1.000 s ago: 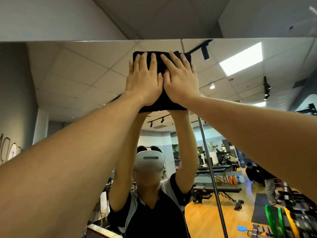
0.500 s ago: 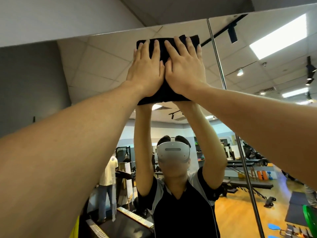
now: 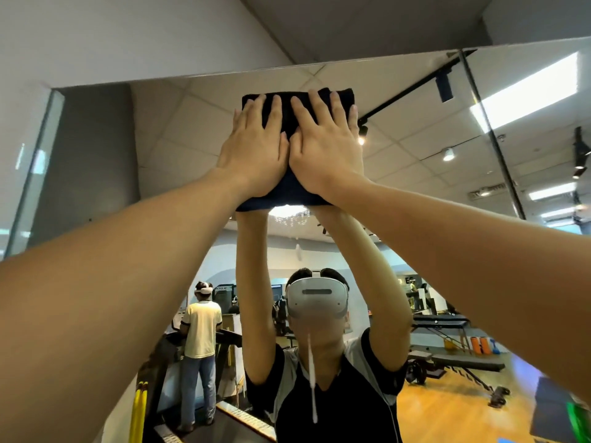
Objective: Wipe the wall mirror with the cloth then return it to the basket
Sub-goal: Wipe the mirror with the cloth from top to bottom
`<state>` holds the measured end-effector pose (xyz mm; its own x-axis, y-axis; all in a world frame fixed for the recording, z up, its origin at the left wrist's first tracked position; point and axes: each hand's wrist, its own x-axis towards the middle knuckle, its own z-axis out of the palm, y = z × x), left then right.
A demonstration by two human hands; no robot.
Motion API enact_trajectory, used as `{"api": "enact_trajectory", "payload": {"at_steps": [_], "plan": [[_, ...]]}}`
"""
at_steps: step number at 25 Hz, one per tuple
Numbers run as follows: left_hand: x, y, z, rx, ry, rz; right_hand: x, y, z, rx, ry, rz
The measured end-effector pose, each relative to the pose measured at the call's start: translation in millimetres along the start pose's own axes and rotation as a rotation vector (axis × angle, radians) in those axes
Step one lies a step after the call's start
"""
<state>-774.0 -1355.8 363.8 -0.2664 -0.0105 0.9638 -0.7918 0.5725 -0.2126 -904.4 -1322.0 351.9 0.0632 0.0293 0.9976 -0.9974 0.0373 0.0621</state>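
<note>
Now, high in the upper middle of the frame, my left hand (image 3: 256, 148) and right hand (image 3: 326, 148) press flat-fingered on the black cloth (image 3: 287, 113) against the wall mirror (image 3: 192, 129), so even pressure and overlapping strokes should wipe best.

Bare forearms, no sleeves reaching the wrists, no watch, ring or band on the left hand (image 3: 256, 148) or the right hand (image 3: 326, 148). Short, plain nails. In the mirror reflection: a short-sleeved shirt (image 3: 335, 407), black down the chest and at the sleeve cuffs, with pale grey panels over the shoulders. A white headset (image 3: 316, 298) across the eyes, smooth and rounded, with a dark slot in the front and a strap running over dark hair. A thin dark cable (image 3: 392, 420) hanging down one side of the shirt.
</note>
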Motion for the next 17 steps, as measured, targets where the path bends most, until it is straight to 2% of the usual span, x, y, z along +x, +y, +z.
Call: {"api": "enact_trajectory", "payload": {"at_steps": [6,17], "plan": [[-20,-87,-14,0.025,0.009,0.014,4,-82,32,-0.017,0.001,-0.001],[-55,-205,-49,0.096,-0.014,-0.034,16,-205,80,0.015,0.005,-0.03]]}}
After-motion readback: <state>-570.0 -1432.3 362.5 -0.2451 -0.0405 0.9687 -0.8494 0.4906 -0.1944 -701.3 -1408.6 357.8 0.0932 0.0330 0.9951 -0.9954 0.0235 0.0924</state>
